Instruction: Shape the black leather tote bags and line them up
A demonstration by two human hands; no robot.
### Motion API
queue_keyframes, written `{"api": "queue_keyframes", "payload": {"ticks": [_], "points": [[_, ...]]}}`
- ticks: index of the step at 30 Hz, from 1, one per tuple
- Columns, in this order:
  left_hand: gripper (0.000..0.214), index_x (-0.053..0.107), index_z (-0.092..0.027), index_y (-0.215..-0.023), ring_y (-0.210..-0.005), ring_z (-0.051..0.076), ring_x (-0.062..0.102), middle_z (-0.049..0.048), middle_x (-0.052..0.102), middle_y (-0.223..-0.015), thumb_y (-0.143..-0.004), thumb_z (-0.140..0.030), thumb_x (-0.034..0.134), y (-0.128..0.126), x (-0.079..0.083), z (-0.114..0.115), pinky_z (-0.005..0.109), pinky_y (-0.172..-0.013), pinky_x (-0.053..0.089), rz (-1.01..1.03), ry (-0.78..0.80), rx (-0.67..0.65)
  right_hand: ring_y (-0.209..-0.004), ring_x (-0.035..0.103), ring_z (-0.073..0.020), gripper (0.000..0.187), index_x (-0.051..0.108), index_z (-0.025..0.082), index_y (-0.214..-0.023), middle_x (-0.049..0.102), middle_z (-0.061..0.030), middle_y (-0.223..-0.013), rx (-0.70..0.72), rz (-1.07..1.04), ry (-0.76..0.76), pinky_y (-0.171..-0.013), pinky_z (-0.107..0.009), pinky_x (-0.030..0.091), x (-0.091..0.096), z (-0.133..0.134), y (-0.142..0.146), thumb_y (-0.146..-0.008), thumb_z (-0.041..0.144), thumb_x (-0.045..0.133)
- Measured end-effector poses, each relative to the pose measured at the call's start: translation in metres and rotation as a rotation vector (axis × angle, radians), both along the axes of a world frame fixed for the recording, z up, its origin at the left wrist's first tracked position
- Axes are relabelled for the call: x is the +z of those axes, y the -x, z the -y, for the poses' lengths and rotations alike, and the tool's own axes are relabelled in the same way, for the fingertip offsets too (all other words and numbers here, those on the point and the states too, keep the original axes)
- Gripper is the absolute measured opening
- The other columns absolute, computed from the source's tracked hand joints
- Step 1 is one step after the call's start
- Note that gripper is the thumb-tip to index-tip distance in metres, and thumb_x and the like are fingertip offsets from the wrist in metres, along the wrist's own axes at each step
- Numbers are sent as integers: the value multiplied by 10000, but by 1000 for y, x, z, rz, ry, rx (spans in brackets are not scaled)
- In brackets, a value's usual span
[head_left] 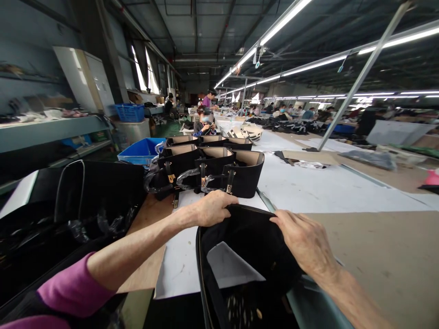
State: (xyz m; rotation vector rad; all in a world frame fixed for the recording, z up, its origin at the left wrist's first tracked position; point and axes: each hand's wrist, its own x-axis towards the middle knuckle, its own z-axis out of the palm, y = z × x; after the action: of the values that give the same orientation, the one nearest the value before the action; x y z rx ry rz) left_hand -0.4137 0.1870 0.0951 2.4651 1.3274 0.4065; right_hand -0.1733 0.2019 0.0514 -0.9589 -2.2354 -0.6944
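A black handbag (250, 233) stands close in front of me with its mouth facing up, showing a dark lining and a pale sheet (231, 265) inside. My left hand (214, 208) pinches the far rim at its left end. At the rim's right corner, my right hand (303, 237) grips the edge between thumb and fingers. Just beyond my left hand stand several black handbags (245, 173) with beige insides, gold-coloured clasps and handles wrapped in clear plastic. The lower part of the held bag runs out of the picture.
Left of the table lies a heap of black bags (99, 196) with plastic-wrapped handles. A blue crate (140, 151) sits behind it. White paper (308, 183) covers much of the table. A slanted metal post (363, 77) rises on the right. Other people work farther back.
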Motion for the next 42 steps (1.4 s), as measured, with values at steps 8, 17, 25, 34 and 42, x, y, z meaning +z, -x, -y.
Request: {"api": "queue_keyframes", "payload": {"ticks": [8,17,25,34,42], "points": [[79,566,-162,-752,-671,122,523,-19,558,-665,-719,-149,495,-15,1,-8,191,-597,371,16,23,-10,-710,512,-171,183,585,153,-965,592,-54,-751,-50,42,-7,-686,-298,332,-3,-1,-2,-851,206,452],[560,386,-204,-1125,-865,214,567,49,594,-963,-638,-313,642,-18,0,3,272,-718,428,-29,-23,64,-741,553,-162,107,535,168,-893,610,-44,-826,109,-132,150,-701,-277,398,-6,2,17,-845,228,460],[443,412,-208,-1086,-806,223,589,48,607,-874,-664,-128,518,-19,10,-17,281,-645,432,-294,-105,81,-614,571,-165,168,474,160,-1004,612,-36,-691,-61,15,-7,-564,-264,363,10,20,9,-869,227,400],[378,454,-153,-1019,-883,248,564,83,592,-910,-665,-20,436,-55,0,-51,424,-806,392,-312,-222,324,-547,551,-167,63,447,177,-809,567,-27,-645,-368,123,27,-495,-269,278,5,24,5,-841,141,406],[337,437,-196,-1033,-1096,162,426,34,439,-1200,-714,-104,492,-37,-17,-25,292,-948,356,73,-389,92,-518,560,-167,105,478,188,-841,574,0,-555,-341,-42,83,-484,-254,276,-8,14,-17,-847,292,459]]}}
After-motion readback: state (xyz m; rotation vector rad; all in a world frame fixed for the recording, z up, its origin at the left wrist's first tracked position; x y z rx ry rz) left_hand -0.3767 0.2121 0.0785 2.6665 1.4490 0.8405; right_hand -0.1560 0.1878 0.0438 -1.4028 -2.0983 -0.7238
